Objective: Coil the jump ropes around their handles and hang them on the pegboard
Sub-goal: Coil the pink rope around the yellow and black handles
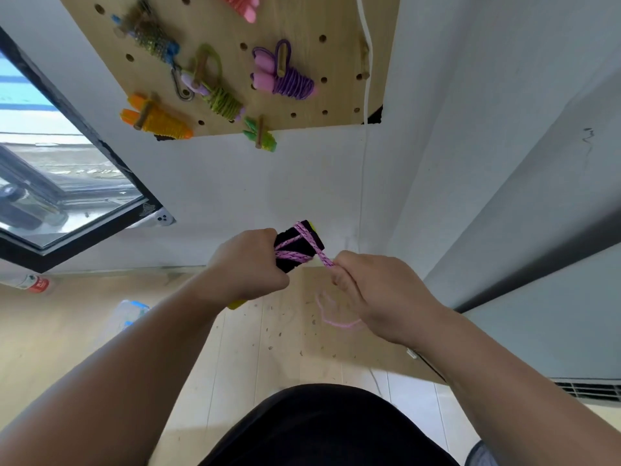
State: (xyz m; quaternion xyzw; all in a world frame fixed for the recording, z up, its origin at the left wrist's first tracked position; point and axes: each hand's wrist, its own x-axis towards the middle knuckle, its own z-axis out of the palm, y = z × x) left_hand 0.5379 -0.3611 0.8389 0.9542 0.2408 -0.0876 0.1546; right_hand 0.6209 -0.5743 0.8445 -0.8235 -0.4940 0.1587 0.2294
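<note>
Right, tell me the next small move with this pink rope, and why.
Probably another wrap: the right hand, pinching the pink rope beside the black handles that the left hand grips, should carry it round them. Only a few turns are on, and slack lies on the floor.

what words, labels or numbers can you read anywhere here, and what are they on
No text here can be read.
Red label on the bottle: its print is too blurred to read.
Dark squiggle at far right: a mark, not legible writing.
</note>
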